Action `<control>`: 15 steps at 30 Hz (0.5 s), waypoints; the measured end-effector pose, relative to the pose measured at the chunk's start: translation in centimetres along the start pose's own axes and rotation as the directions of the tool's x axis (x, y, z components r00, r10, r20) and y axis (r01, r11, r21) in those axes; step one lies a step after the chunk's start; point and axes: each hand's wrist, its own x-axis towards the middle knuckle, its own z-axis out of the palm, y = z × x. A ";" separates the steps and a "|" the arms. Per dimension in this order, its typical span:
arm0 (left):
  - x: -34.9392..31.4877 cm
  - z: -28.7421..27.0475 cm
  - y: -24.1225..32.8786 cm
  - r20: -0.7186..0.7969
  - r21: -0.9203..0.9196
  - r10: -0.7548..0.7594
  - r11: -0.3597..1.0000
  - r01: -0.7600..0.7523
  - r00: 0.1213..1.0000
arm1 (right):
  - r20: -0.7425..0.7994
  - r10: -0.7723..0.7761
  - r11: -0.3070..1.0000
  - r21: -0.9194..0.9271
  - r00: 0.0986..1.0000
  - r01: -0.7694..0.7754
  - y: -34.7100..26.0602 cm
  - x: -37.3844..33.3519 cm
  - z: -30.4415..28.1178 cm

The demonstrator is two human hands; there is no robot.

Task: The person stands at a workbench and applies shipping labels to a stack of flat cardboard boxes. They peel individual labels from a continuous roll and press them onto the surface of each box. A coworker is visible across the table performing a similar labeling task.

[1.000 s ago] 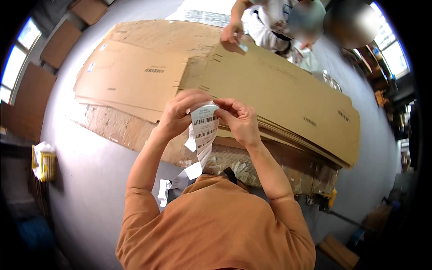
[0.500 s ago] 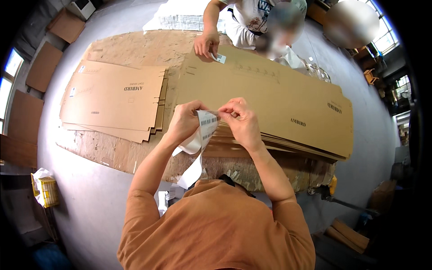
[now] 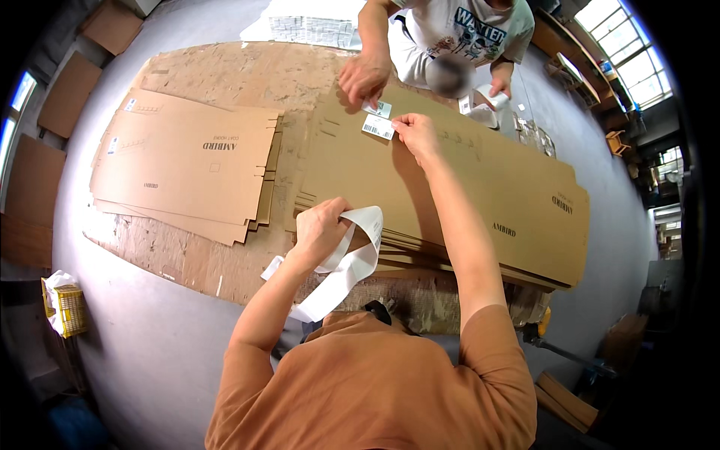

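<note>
Head view: landmark = stack of flattened cardboard cartons (image 3: 465, 187) on the worktable (image 3: 225, 67). R hand (image 3: 415, 135) reaches out over the stack's far edge, fingertips pressed on a white barcode label (image 3: 378, 126) lying flat on the top carton; hand not clenched, touching the label's right end. L hand (image 3: 321, 227) sits at the stack's near-left corner, fingers closed around a strip of white label backing paper (image 3: 346, 264), which loops over the hand and hangs down off the stack's near edge toward the person's orange shirt (image 3: 375, 382).

Across the stack's far edge, a co-worker's hand (image 3: 363, 79) presses a second small label (image 3: 379, 109) just beyond the first, nearly touching it; co-worker's other hand (image 3: 501, 90) holds more white paper, further right along the same edge. Room betw. the two people's hands at the labels is tight.

Top carton to the right of the labels is bare and wide. Left of the stack, a second, lower pile of flat cartons (image 3: 187, 161), just beside it. Sheets of labels (image 3: 311, 30) lie past the stack's far-left end. Yellow mesh basket (image 3: 64, 307) on the floor, well left of the stack.
</note>
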 end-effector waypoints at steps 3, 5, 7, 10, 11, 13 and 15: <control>0.1 0.2 0.0 -0.017 0.019 0.015 1.000 -0.014 1.000 | -0.036 -0.023 0.998 -0.062 0.999 0.021 0.4 1.7 0.9; 0.1 0.4 0.0 -0.025 0.030 0.022 0.999 -0.021 0.999 | -0.053 -0.036 0.994 -0.102 0.998 0.030 0.8 2.6 1.3; 0.2 0.6 0.0 -0.030 0.037 0.026 0.999 -0.024 0.999 | -0.061 -0.057 0.989 -0.137 0.997 0.048 1.2 3.2 1.7; 0.0 0.5 -0.4 -0.038 0.055 0.027 0.998 -0.024 0.999 | -0.070 -0.080 0.944 -0.324 0.994 0.053 -0.8 1.9 2.6; 0.1 0.5 -0.4 -0.037 0.054 0.034 0.998 -0.032 0.999 | -0.081 -0.091 0.936 -0.346 0.993 0.058 -0.6 2.0 2.5; 0.1 0.6 -0.2 -0.036 0.050 0.048 0.998 -0.047 0.998 | -0.102 -0.113 0.919 -0.389 0.988 0.065 -0.1 2.5 2.5; 0.1 0.6 -0.3 -0.045 0.048 0.055 0.997 -0.053 0.997 | -0.118 -0.161 0.908 -0.406 0.980 0.100 0.0 2.5 2.7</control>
